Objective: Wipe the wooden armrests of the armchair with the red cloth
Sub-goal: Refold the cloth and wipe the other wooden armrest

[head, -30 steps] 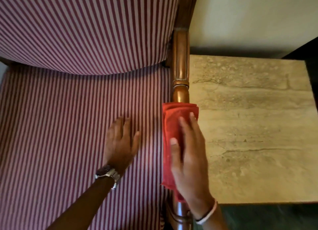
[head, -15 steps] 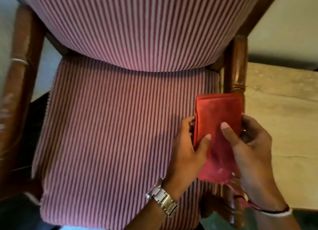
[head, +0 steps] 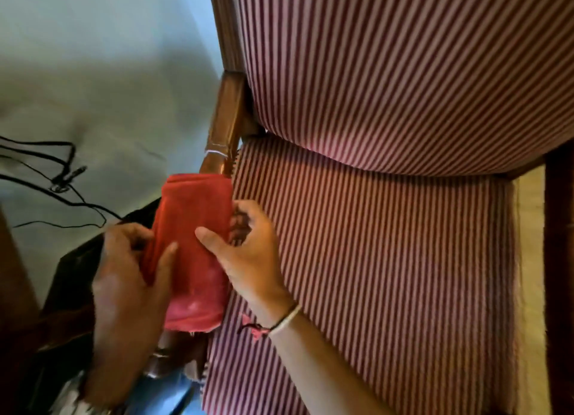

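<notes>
The folded red cloth [head: 194, 246] lies draped over the left wooden armrest [head: 225, 122] of the striped armchair, covering its middle stretch. My left hand [head: 124, 278] grips the cloth's left side, thumb on top. My right hand [head: 248, 250] holds the cloth's right side, thumb pressed on the fabric and fingers curled between armrest and seat cushion [head: 372, 274]. The bare rear part of the armrest shows above the cloth. The right armrest [head: 559, 259] is a dark strip at the right edge.
Black cables [head: 59, 178] lie on the pale floor to the left. A dark object [head: 71, 278] sits beside the chair under my left hand. The striped backrest [head: 388, 72] fills the upper right.
The view swung from the right armrest to the left one. Both hands carried the red cloth across the seat and now hold it over the left armrest.
</notes>
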`<state>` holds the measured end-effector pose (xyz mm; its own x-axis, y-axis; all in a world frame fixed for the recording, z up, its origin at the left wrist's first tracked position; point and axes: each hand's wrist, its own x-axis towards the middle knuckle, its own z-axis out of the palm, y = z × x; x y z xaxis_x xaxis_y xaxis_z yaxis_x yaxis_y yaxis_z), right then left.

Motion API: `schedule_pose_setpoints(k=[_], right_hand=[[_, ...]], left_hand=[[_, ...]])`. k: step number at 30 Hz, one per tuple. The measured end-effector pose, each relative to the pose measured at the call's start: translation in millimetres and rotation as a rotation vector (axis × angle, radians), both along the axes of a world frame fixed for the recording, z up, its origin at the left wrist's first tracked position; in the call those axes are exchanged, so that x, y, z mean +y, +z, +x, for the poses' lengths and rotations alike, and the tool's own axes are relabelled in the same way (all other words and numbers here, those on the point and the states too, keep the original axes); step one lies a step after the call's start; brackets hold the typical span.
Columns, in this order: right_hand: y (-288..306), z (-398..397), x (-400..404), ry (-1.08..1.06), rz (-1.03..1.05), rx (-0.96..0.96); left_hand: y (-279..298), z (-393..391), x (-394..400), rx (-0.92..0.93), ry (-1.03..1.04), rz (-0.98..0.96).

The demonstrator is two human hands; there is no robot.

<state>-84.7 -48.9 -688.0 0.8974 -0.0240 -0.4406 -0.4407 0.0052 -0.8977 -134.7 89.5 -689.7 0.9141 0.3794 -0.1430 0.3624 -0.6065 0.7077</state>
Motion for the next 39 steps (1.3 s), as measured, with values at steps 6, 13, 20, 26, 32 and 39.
schedule_pose_setpoints(k=[6, 13, 20, 26, 32, 39], right_hand=[[-39.1, -4.8, -49.0, 0.057, -0.305, -0.096], [-124.5, -35.8, -126.4, 0.709, -1.274, -0.367], [-140.5, -25.0, -132.2, 0.671, -1.409, -0.462], [-146.7, -26.7, -127.5, 0.677, -1.373, -0.483], [-155.5, -50.0, -109.5, 0.619, -1.348, -0.463], [-146.9, -33.0, -134.1, 0.644, -1.421, -0.54]], left_hand=[[-20.9, -1.1, -14.5, 0.008, -0.16, 0.217], [1.2, 3.8, -39.5, 0.055, -0.438, 0.527], [-4.4, 32.0, -41.3, -0.019, -0.511, 0.623], [-0.4, 103.7, -50.6, -0.032, -0.514, 0.587], [-6.7, -23.0, -21.7, 0.112, -0.573, 0.66], [1.7, 72.3, -46.2, -0.035, -0.428, 0.578]])
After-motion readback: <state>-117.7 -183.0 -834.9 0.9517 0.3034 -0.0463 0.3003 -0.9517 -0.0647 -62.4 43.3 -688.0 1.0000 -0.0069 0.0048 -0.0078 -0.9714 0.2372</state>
